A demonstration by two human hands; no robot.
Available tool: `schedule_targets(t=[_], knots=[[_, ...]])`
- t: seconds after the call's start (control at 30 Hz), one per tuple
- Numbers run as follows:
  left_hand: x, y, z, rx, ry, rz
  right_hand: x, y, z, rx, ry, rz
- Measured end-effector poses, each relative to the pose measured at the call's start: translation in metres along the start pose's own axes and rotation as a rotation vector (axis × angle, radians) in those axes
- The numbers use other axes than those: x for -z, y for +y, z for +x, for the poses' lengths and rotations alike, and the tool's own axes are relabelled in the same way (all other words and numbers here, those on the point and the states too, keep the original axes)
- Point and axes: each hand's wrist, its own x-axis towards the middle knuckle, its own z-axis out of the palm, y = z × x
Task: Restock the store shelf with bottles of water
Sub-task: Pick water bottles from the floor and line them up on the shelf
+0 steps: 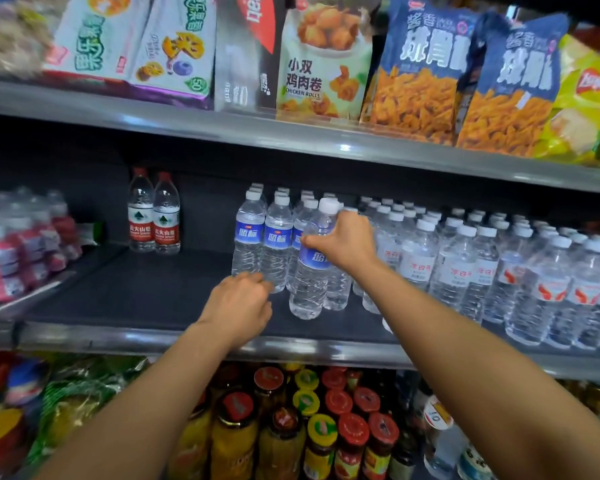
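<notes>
My right hand (347, 242) grips a blue-label water bottle (310, 271) by its upper half; the bottle stands upright on the dark middle shelf (146, 292), at the front of a block of like bottles (257, 237). My left hand (241, 304) hovers low just left of it, fingers curled, knuckles near the base of the front-row bottles; whether it touches one I cannot tell.
Several rows of white-label water bottles (482, 268) fill the shelf to the right. Two red-label bottles (153, 216) stand at the back left, wrapped packs (18, 244) further left. Snack bags (326, 60) sit above, jars (309, 420) below the shelf edge.
</notes>
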Motion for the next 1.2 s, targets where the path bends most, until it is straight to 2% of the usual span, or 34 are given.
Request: schedule_targets(t=[0.27, 0.6, 1.0, 1.2], knots=[[-0.034, -0.018, 0.033, -0.007, -0.025, -0.021, -0.047, 0.015, 0.043, -0.034, -0.009, -0.082], [-0.065, -0.026, 0.041, -0.025, -0.048, -0.028, -0.068, 0.012, 0.059, -0.020, 0.011, -0.128], [-0.063, -0.022, 0.031, -0.013, -0.067, -0.029, -0.054, 0.012, 0.050, -0.066, -0.060, -0.120], [-0.041, -0.011, 0.018, 0.002, -0.054, -0.018, -0.027, 0.012, 0.019, 0.062, -0.131, -0.222]])
